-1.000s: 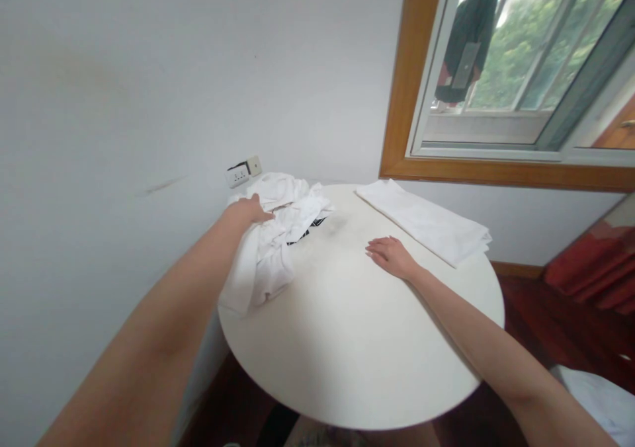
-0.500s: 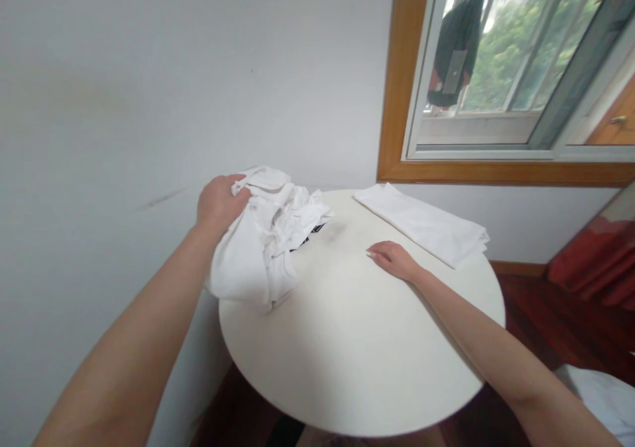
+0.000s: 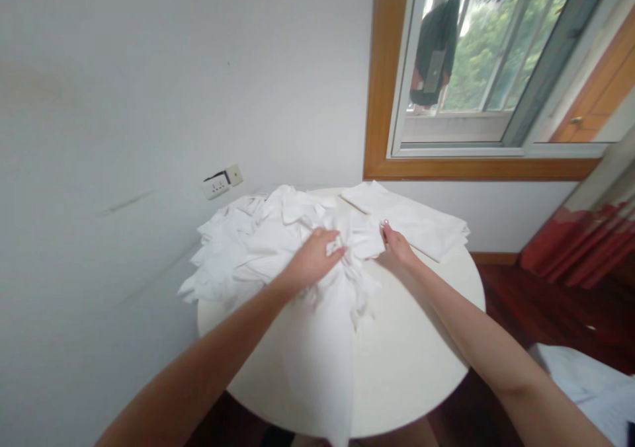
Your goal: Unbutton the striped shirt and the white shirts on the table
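Note:
A rumpled white garment hangs in folds across the round white table, its lower end reaching over the front edge. My left hand is closed on its gathered upper part. At the garment's right side, my right hand has its fingers curled at the cloth's edge; part of the grip is hidden. Left of both hands lies a loose heap of white cloth; where it ends and the held garment begins is unclear. Just beyond my right hand is a flat, folded white cloth.
The table stands against a white wall with a socket. A wood-framed window is at the back right, beside a red and cream curtain. White fabric lies low at the right.
My left hand has moved right with the white garment, drawing it over the table's middle and uncovering the socket. My right hand has risen slightly to the garment's edge. The view has shifted.

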`<state>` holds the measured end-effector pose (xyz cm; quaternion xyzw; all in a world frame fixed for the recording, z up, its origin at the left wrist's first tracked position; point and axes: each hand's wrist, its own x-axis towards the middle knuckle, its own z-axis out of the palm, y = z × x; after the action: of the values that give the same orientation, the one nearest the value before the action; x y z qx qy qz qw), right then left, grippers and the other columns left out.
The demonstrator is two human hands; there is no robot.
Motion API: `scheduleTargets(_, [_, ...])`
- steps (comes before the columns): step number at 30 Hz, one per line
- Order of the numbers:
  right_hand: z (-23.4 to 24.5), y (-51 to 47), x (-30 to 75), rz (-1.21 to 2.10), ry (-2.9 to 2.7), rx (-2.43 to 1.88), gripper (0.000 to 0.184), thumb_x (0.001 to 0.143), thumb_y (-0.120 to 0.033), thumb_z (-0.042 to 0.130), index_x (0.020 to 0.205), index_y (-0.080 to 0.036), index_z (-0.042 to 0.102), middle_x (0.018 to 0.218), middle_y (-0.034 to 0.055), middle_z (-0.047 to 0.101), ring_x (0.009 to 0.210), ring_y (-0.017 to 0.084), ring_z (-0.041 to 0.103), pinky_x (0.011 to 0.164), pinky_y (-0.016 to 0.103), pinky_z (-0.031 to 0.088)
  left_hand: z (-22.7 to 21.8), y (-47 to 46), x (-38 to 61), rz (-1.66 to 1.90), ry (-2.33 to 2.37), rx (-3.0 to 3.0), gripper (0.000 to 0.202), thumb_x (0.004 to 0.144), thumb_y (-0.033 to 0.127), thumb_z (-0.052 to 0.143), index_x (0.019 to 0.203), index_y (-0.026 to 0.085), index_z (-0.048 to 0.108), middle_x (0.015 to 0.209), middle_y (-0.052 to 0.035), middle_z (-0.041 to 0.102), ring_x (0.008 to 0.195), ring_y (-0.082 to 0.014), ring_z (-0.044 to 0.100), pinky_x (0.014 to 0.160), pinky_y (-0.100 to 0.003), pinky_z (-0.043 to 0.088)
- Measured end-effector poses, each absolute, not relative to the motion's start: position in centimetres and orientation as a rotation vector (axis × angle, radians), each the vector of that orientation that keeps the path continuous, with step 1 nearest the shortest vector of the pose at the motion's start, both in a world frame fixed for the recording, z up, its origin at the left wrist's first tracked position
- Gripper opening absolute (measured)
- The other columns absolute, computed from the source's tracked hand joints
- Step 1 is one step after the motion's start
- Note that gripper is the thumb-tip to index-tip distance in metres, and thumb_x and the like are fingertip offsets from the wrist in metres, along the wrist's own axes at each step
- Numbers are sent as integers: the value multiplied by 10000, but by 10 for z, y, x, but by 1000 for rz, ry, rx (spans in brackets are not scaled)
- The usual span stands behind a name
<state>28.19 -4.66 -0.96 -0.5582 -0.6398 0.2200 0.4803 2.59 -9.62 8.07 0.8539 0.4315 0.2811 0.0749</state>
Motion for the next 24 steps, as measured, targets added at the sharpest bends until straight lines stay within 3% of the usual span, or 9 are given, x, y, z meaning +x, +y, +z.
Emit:
scheduleTargets(3, [-8, -47, 285, 585, -1563, -1280, 570, 899, -620, 348, 1036, -187, 692, 1082, 81, 704, 1004, 245, 630, 897, 369, 472, 33, -114, 56, 559, 1047, 2623, 361, 901, 322, 499, 1206, 155, 595, 1126, -101, 631, 1065, -204, 593, 960, -308, 450])
scheduleTargets(6, [-7, -46, 288, 509, -1644, -1315, 453, 851, -534, 504, 1078, -178, 668, 1069, 66, 705, 956, 230, 638, 858, 344, 482, 24, -120, 63, 547, 945, 2708, 350, 946, 366, 423, 1215, 216, 591, 1133, -63, 648, 1036, -186, 608, 912, -291, 462])
scheduleTargets(11, [-4, -44, 296, 197, -1680, -1429, 372, 896, -427, 461, 1121, -201, 653, 1069, 55, 707, 963, 224, 634, 841, 326, 472, 42, -87, 39, 732, 1181, 2824, 405, 978, 377, 323, 935, 216, 693, 853, -49, 703, 858, -194, 622, 815, -322, 473])
scheduleTargets(14, [-1, -45, 299, 78, -1775, -1428, 345, 911, -389, 448, 1130, -220, 654, 1116, 51, 694, 1015, 223, 621, 866, 326, 466, 31, -58, 16, 974, 1223, 2858, 329, 934, 379, 438, 1116, 205, 650, 1137, -84, 664, 1083, -228, 559, 964, -388, 426])
scheduleTargets(17, [3, -48, 300, -57, -1898, -1417, 341, 914, -373, 452, 1133, -211, 658, 1137, 75, 686, 1046, 236, 604, 908, 348, 451, 10, -38, -2, 893, 1240, 2894, 484, 875, 458, 532, 1286, 204, 547, 1368, -108, 524, 1262, -268, 449, 1064, -456, 355])
scheduleTargets(24, [12, -48, 319, -204, -1856, -1462, 330, 909, -368, 463, 1109, -194, 660, 1066, 93, 699, 963, 248, 603, 850, 361, 458, -3, -32, -10, 745, 1091, 2896, 310, 897, 375, 502, 1095, 164, 614, 1149, -112, 644, 1109, -241, 559, 974, -398, 433])
